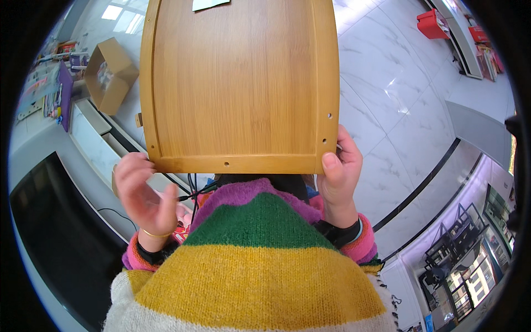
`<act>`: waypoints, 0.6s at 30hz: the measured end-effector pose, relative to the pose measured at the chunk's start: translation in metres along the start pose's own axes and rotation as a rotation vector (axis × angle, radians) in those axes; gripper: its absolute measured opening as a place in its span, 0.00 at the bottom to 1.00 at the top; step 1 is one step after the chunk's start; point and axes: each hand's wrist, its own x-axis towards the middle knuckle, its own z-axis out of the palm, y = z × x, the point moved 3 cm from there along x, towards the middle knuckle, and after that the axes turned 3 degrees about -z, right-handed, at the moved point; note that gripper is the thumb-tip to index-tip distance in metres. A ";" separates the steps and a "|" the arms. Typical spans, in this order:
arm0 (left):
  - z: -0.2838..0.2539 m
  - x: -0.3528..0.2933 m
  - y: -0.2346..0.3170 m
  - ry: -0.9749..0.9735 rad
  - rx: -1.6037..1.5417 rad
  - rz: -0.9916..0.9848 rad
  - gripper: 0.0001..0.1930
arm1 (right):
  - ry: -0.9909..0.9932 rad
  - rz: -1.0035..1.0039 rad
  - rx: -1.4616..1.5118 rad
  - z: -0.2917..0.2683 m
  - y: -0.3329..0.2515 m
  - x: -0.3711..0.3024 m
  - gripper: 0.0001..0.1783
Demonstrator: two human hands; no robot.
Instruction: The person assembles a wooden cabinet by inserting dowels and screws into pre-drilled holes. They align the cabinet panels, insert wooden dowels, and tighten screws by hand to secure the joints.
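White marble-look tiled floor fills most of the view, w/ a dark strip running across the lower right.

Big light-brown bamboo panel w/ raised side rails and small drilled holes is held up in front of the person, above the floor, lower edge just over the striped knitted sweater (purple, green, yellow, white). A white paper slip sits at its top edge.

Open brown cardboard box stands upper left, near a long white board lying on the floor. Red plastic bin far upper right, well apart.

Right hand is closed on the panel's lower right corner, thumb on the front face, fingers wrapped behind. Left hand is at the lower left corner, fingers curled and touching the bottom edge; can't tell if it really grips or just steadies. Thin gold bangle on that wrist. Black cord hangs just below the panel, between the hands.

Step in hand, as I judge it: lifting/inspecting the panel, prob. checking the holes' orientation. Next move would call for a firm two-hand grip, esp. on the left, and keeping the cord clear of the edge.
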 end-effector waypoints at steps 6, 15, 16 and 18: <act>0.080 0.005 0.044 -0.945 -0.906 -0.077 0.14 | -0.018 0.023 0.033 0.002 -0.003 0.004 0.22; 0.138 -0.019 0.057 -0.198 -0.261 -0.308 0.18 | -0.381 0.257 0.054 -0.014 -0.014 0.027 0.20; 0.144 -0.020 0.062 -0.120 -0.244 -0.334 0.18 | -0.417 0.272 0.037 -0.017 -0.015 0.032 0.20; 0.162 -0.022 0.073 0.029 -0.229 -0.334 0.18 | -0.532 0.282 0.025 -0.024 -0.020 0.042 0.19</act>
